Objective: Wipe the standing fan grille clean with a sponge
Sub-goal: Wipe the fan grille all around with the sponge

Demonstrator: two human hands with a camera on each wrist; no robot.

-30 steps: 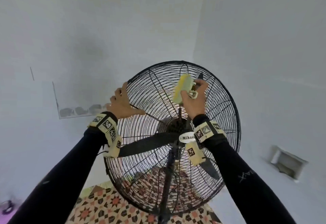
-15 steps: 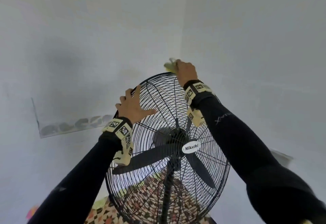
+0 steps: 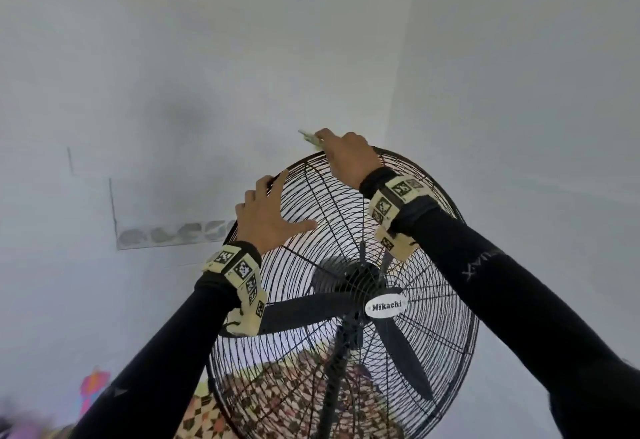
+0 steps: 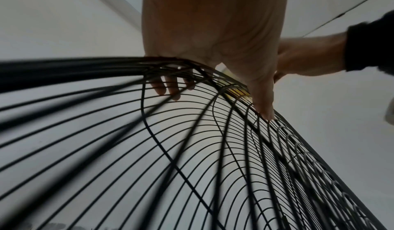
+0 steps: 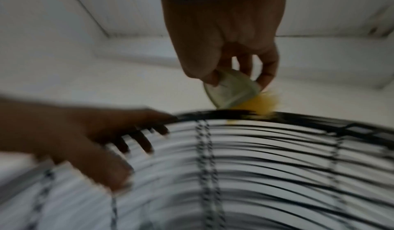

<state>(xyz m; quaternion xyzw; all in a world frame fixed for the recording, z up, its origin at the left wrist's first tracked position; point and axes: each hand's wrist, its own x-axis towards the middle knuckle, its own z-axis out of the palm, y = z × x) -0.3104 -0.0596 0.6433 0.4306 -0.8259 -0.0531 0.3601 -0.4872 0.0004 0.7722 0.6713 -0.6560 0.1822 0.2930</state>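
The black fan grille (image 3: 408,241) fills the lower middle of the head view. The left hand (image 3: 268,217) grips its rim at 10 o'clock, fingers curled over the edge, thumb spread across the wires. The right hand (image 3: 349,158) at 12 o'clock pinches the yellow sponge (image 5: 236,94) against the top rim.

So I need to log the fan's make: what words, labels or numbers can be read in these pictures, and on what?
"Mikachi": on the white oval badge at the hub of the fan grille.
Pale lettering on the right sleeve: upside down, too blurred to read.
Square black-and-white markers on the wrist bands: coded patterns, no words.
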